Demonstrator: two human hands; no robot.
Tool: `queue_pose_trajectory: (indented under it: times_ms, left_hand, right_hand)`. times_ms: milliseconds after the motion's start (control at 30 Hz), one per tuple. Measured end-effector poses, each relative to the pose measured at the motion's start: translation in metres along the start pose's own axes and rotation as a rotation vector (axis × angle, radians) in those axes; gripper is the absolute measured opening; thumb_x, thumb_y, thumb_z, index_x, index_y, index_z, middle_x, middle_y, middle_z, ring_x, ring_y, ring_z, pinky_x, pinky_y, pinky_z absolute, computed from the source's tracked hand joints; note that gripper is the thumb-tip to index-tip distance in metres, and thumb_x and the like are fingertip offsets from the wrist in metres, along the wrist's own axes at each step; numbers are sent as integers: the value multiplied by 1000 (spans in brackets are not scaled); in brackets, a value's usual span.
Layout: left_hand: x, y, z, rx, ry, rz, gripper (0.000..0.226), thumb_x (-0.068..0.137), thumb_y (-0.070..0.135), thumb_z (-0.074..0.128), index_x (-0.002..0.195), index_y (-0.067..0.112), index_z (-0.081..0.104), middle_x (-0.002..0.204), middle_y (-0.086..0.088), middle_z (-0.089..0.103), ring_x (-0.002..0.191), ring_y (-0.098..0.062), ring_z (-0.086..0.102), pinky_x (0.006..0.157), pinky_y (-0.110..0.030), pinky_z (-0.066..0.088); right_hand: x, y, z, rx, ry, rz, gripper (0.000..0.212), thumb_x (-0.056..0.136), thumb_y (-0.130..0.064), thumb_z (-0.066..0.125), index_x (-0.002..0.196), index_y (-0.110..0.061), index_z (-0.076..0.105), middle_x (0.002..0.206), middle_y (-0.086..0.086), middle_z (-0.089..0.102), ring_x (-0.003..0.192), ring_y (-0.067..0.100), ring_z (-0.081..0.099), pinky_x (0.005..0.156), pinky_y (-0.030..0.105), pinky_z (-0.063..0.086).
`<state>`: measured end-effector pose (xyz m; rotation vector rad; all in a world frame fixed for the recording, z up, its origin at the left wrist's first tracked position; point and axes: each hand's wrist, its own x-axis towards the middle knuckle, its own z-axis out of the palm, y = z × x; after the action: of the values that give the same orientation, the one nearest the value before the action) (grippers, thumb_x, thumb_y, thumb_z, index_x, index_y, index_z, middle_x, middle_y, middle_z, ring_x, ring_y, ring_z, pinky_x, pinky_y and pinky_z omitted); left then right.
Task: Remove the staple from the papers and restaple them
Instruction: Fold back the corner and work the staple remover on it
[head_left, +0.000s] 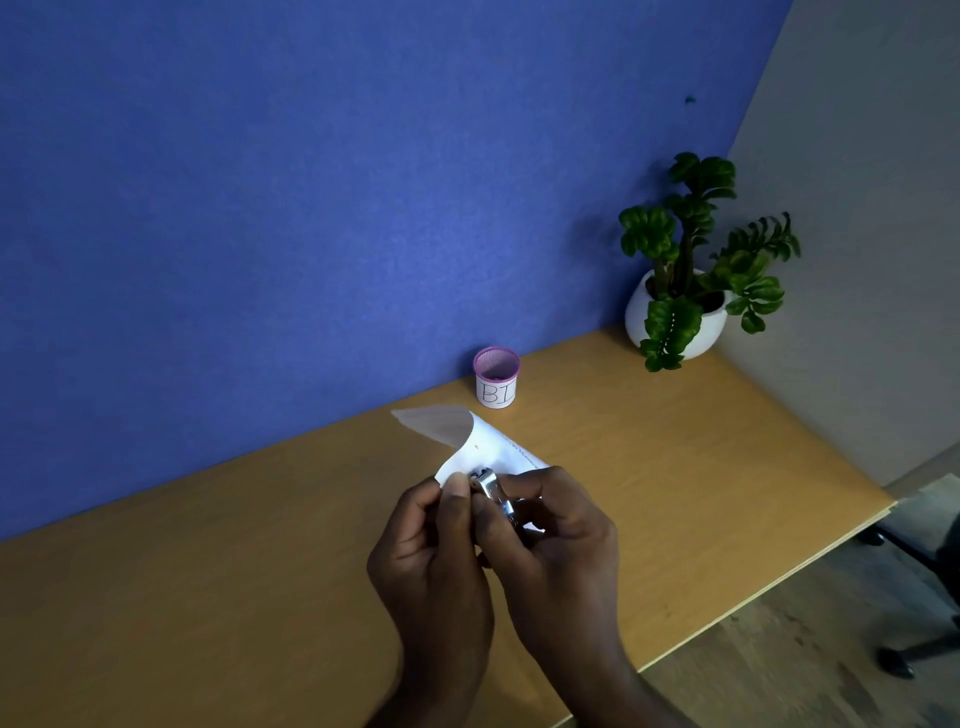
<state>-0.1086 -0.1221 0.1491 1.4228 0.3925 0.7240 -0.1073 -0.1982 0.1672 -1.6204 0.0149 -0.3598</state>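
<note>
At frame centre above the desk (208, 597), my left hand (431, 561) pinches the papers (483, 447) while my right hand (556, 530) grips a metal tool (491, 491) at their corner; removal looks underway, restapling remains.

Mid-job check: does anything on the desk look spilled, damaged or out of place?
Nothing spilled or damaged. The papers are off the desk, bent over at the far corner, while the left hand pinches them and the right hand works a small metal tool at their near edge. The pink cup and plant stand upright.
</note>
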Motion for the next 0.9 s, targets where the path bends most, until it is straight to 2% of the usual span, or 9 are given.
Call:
queue_pose_trajectory:
  times_ms: [200, 300, 400, 467, 533, 600, 667, 767, 900]
  left_hand:
    - [-3, 6, 2, -10, -7, 2, 19, 90, 41, 68, 75, 36, 78, 65, 15, 74, 60, 5, 64, 54, -11, 51]
    - [-1, 6, 0, -10, -7, -21, 21, 90, 41, 69, 75, 33, 79, 65, 11, 75, 61, 4, 65, 54, -13, 52]
    - [0, 9, 2, -13, -24, -22, 21, 92, 41, 69, 78, 31, 81, 67, 9, 77, 60, 2, 68, 53, -15, 54]
    - [0, 10, 3, -30, -39, -53, 23, 93, 41, 69, 79, 26, 81, 65, 6, 76, 58, -2, 67, 50, -22, 55]
    - [1, 9, 3, -54, -51, -116, 31, 93, 43, 70, 76, 18, 77, 57, 5, 68, 50, -7, 60, 44, -29, 50]
    - [2, 8, 3, -63, -46, -145, 32, 93, 43, 70, 72, 19, 75, 53, 6, 65, 46, -7, 58, 42, -28, 48]
    - [0, 8, 4, -79, -38, -143, 29, 95, 37, 71, 71, 22, 75, 54, 5, 68, 44, -6, 61, 43, -24, 50]
    - [1, 7, 7, -124, -16, -178, 28, 93, 33, 73, 67, 22, 75, 54, 8, 68, 47, -4, 63, 47, -23, 53]
    - [5, 3, 5, -147, -26, -214, 33, 87, 43, 74, 71, 14, 75, 55, 5, 63, 54, -19, 58, 54, -39, 52]
  right_hand:
    - [4, -5, -3, 9, 3, 4, 22, 80, -33, 80, 84, -12, 74, 74, 5, 75, 65, 31, 75, 55, 56, 62]
    - [7, -6, -4, 36, -41, 71, 10, 83, -19, 87, 83, -15, 77, 74, 3, 77, 62, 28, 76, 50, 37, 60]
    - [9, -7, -5, 114, -55, 115, 13, 87, -9, 86, 81, -18, 79, 71, 5, 78, 56, 19, 73, 47, 22, 51]
    - [10, -10, -6, 208, -81, 172, 9, 87, -15, 83, 80, -14, 79, 67, 6, 77, 51, 16, 68, 45, 26, 49]
    - [10, -11, -5, 364, -109, 271, 17, 87, -22, 82, 80, -8, 76, 60, 9, 72, 46, 18, 61, 44, 29, 48]
    - [12, -12, -5, 478, -105, 345, 28, 85, -30, 81, 80, -4, 73, 61, 27, 67, 48, 27, 59, 45, 32, 49]
    - [16, -11, -7, 558, -100, 391, 29, 89, -29, 78, 84, -2, 71, 70, 41, 67, 52, 32, 63, 47, 33, 50]
    - [20, -8, -11, 630, -114, 448, 23, 95, -24, 73, 91, -1, 73, 73, 35, 72, 53, 32, 67, 48, 33, 52]
    - [17, -7, -12, 484, -133, 373, 26, 89, -27, 79, 85, -3, 72, 65, 25, 72, 49, 30, 64, 47, 35, 48]
